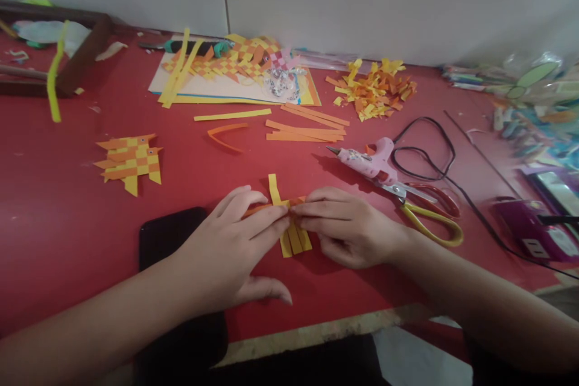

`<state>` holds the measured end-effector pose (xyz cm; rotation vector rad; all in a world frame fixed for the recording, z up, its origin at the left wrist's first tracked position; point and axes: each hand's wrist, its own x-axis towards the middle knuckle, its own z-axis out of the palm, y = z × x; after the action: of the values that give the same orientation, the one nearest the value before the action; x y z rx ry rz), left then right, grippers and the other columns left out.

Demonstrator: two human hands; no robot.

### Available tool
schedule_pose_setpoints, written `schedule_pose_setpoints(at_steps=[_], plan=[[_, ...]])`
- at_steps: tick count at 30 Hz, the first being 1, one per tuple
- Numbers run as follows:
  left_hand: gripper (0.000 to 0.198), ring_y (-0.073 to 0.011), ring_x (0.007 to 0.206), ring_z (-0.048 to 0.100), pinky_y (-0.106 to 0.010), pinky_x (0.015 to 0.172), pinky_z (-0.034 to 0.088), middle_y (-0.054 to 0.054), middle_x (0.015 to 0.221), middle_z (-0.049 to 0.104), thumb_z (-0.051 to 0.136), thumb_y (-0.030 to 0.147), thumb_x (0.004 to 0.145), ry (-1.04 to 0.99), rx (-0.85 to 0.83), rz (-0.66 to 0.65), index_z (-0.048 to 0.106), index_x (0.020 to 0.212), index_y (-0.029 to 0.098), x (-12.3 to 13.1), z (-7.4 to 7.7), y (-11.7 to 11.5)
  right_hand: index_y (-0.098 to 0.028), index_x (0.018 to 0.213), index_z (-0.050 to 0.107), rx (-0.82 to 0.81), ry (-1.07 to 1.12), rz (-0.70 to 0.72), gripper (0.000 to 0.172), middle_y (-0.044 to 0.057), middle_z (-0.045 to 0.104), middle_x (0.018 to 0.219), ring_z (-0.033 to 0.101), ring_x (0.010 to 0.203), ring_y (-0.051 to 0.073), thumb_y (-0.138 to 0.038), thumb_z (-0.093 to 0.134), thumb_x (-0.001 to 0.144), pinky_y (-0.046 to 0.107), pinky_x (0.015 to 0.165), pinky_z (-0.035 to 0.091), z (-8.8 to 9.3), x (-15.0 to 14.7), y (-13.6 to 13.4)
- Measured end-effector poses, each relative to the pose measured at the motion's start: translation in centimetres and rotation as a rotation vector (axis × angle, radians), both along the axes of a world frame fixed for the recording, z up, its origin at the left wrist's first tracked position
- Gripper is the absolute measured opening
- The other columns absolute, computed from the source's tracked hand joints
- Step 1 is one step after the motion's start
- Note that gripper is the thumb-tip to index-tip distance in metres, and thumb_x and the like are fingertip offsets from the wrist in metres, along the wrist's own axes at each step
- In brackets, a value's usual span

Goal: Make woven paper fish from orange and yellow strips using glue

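My left hand (pixel 246 235) is unclenched, thumb spread, its fingertips on the yellow-and-orange paper strips (pixel 296 241) that lie on the red worktop (pixel 67 217) between my hands. My right hand (pixel 350 226) touches them too; whether it pinches, I cannot tell.

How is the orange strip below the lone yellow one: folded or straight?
Folded: the orange strip bends at its left end, both halves pointing right.
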<state>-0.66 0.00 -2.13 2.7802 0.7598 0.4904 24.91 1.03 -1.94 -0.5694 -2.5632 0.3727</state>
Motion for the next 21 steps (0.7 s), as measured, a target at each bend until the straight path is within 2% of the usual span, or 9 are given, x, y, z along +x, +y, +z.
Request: schedule_pose_setpoints(at_steps=[6, 14, 21], plan=[[0.086, -0.0368, 0.115, 0.047, -0.056, 0.106, 0.037, -0.018, 0.127, 0.064, 0.051, 0.077, 0.081, 0.010, 0.008, 0.001, 0.061, 0.129, 0.006, 0.04, 0.02, -0.03, -0.016, 0.104, 0.066, 0.017, 0.000, -0.037, 0.031, 0.010, 0.076, 0.103, 0.069, 0.098, 0.020, -0.004, 0.048, 0.082, 0.038, 0.095, 0.056, -0.40, -0.25, -0.31], [0.087, -0.0366, 0.114, 0.046, -0.053, 0.105, 0.037, -0.015, 0.130, 0.063, 0.048, 0.077, 0.082, 0.026, 0.023, -0.006, 0.059, 0.131, 0.006, 0.06, 0.11, 0.03, -0.015, 0.110, 0.065, -0.055, 0.099, -0.115, 0.036, 0.013, 0.073, 0.111, 0.069, 0.101, 0.018, -0.004, 0.048, 0.079, 0.032, 0.089, 0.057, -0.55, 0.30, -0.47], [0.088, -0.0368, 0.115, 0.043, -0.053, 0.105, 0.036, -0.016, 0.130, 0.063, 0.050, 0.077, 0.081, 0.032, 0.027, -0.012, 0.060, 0.129, 0.004, 0.05, 0.16, 0.02, -0.015, 0.101, 0.061, 0.032, 0.118, -0.103, 0.027, 0.012, 0.073, 0.101, 0.070, 0.099, 0.018, -0.004, 0.049, 0.079, 0.033, 0.093, 0.056, -1.07, 0.14, -0.62]])
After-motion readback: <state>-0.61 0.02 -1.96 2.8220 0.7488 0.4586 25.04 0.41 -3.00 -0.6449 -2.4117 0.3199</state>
